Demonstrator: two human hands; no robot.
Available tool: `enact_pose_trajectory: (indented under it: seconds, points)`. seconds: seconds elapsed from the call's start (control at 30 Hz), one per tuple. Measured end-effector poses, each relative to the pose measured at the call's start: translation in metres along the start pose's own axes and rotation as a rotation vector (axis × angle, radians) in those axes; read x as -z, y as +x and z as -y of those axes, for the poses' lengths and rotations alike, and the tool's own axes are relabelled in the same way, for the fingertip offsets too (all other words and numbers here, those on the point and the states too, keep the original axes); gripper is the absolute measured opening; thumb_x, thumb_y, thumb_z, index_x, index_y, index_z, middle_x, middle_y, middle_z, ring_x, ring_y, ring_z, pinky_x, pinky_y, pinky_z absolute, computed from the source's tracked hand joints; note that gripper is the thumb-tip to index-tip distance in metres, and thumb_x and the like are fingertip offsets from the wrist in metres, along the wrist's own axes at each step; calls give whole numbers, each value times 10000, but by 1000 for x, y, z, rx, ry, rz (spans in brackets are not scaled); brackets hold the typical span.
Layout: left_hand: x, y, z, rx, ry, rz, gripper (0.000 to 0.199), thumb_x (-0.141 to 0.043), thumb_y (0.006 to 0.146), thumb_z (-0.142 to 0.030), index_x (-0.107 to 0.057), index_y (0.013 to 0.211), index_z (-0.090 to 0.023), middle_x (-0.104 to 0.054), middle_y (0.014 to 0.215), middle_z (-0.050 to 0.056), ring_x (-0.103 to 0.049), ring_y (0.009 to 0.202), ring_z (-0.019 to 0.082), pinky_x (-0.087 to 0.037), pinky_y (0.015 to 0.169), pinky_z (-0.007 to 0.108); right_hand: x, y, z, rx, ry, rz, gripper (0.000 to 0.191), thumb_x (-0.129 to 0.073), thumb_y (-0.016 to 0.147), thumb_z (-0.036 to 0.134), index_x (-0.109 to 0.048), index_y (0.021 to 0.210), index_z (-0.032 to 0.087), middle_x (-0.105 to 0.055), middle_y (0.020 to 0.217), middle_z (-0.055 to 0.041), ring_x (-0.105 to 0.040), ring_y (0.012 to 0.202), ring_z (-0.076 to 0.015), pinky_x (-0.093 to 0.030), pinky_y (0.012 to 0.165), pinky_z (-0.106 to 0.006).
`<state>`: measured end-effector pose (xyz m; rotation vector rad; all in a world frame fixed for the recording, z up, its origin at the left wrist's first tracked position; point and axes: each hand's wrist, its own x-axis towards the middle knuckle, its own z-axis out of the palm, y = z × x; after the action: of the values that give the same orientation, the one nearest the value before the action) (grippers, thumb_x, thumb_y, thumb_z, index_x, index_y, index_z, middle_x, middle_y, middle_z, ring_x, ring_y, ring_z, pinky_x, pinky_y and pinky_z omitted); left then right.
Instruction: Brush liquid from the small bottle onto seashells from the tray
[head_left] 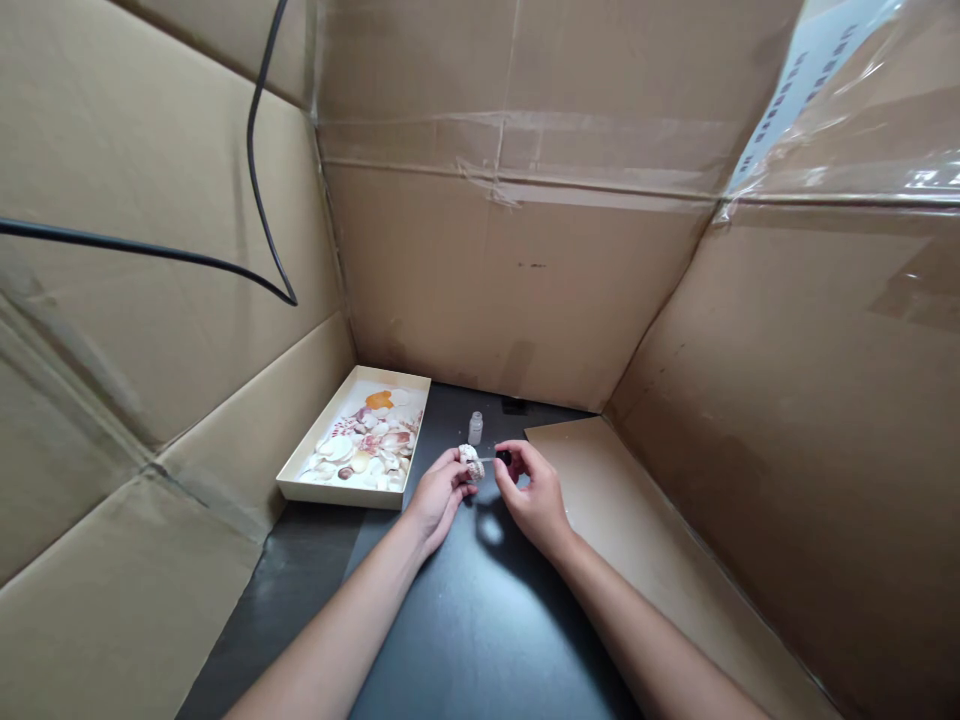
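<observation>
My left hand (441, 494) is closed around a small whitish, speckled piece (470, 462) that looks like a shell or shell-covered ring. Pinched in my right hand (534, 490) is a black-capped applicator (503, 457); its thin pale stem points left and reaches the speckled piece. Whether the stem ends in a brush or a dropper is too small to tell. Just beyond my hands, a small clear bottle (475, 429) stands upright without a cap on the dark tabletop (450, 610).
To the left lies a shallow cream box (341, 493) holding several seashells and an orange piece (379, 400). A flat cardboard sheet (607, 500) covers the right side. Cardboard walls (517, 290) enclose the table, and a black cable (255, 180) hangs at upper left.
</observation>
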<state>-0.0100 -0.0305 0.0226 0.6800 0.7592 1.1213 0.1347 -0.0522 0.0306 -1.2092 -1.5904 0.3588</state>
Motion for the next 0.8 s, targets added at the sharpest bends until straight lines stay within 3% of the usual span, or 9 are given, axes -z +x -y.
enact_pose_trajectory:
  seconds: [0.1,0.27,0.43,0.8]
  points:
    - [1,0,1,-37,70,-25,158,-614,696,-167,-608,853,-145,-580,796,4,-505,694,89,-387,580,191,0,0,-1,-2,4,-52,151,-549,842,271,-604,948,178,-576,753,-7,-519,617,-131,-450,598,-243]
    - [1,2,0,-55,113,-28,195,-625,686,-194,-615,874,-144,-577,827,9,-490,691,87,-366,569,190,-1,-1,-3,40,4,-6,140,-549,848,251,-602,960,185,-575,779,-8,-524,629,-128,-454,610,-242]
    - [1,2,1,-82,155,-25,179,-625,697,-214,-624,863,-146,-557,803,6,-469,666,82,-352,553,189,0,0,-4,35,-2,-76,133,-540,854,248,-595,958,187,-571,786,-12,-519,633,-131,-455,612,-249]
    - [4,4,4,-152,312,-23,204,-599,741,-273,-634,905,-156,-560,815,9,-452,659,86,-347,554,192,0,-1,-5,64,12,-39,134,-532,861,234,-585,976,191,-571,808,-12,-518,641,-128,-453,622,-249]
